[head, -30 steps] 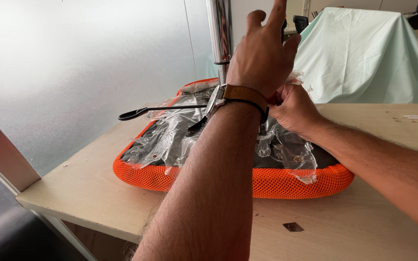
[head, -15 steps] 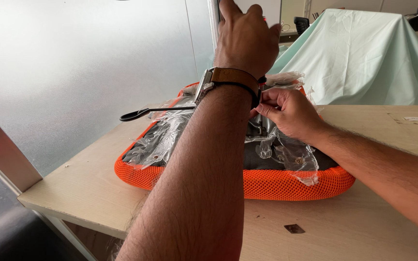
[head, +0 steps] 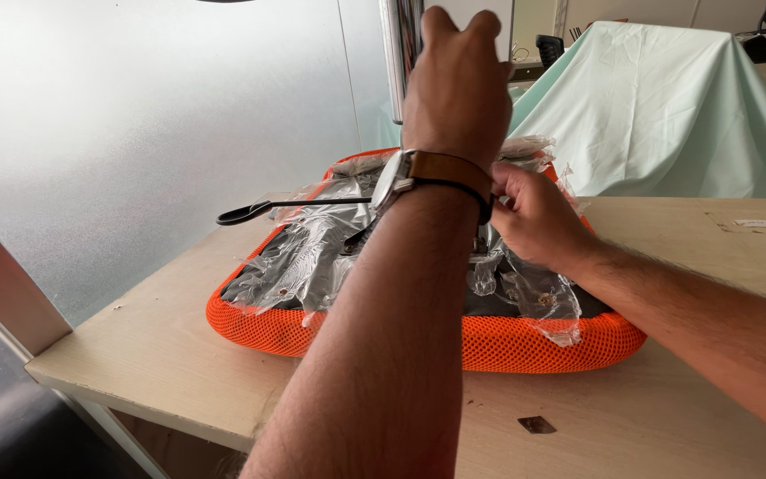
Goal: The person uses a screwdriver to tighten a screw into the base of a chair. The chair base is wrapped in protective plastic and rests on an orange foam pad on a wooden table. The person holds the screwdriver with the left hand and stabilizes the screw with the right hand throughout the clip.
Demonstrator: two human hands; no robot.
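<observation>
Head view: a pale wooden desk (head: pixel 117 355) beside a frosted wall, seen from above the forearms.
Main thing: an orange mesh cushion (head: pixel 525 341) lying flat on the desk, its top covered in crinkled clear plastic wrap (head: pixel 312 257).
Left hand (head: pixel 458 84): raised above the far edge of the cushion, back toward the camera, fingers curled forward; whether it grips anything I cannot tell, since the palm side is hidden. A wristwatch (head: pixel 427 173) with a brown strap sits on that wrist.
Right hand (head: pixel 534 217): pressed together on a fold of the plastic wrap near the cushion's far right part, pinching it.
Step in hand: by my reading, the wrap is being pulled loose from the cushion.
Next move calls for: likely a steady pull along the film, with the cushion kept from sliding.
Other things: a black lever (head: pixel 263 210) juts out over the left side; a pale green cloth (head: pixel 667 106) drapes something behind.
Labels: a small white rectangular sticker (head: pixel 762 223) lies on the desk far right; a small dark scrap (head: pixel 535 425) lies near the front edge.
</observation>
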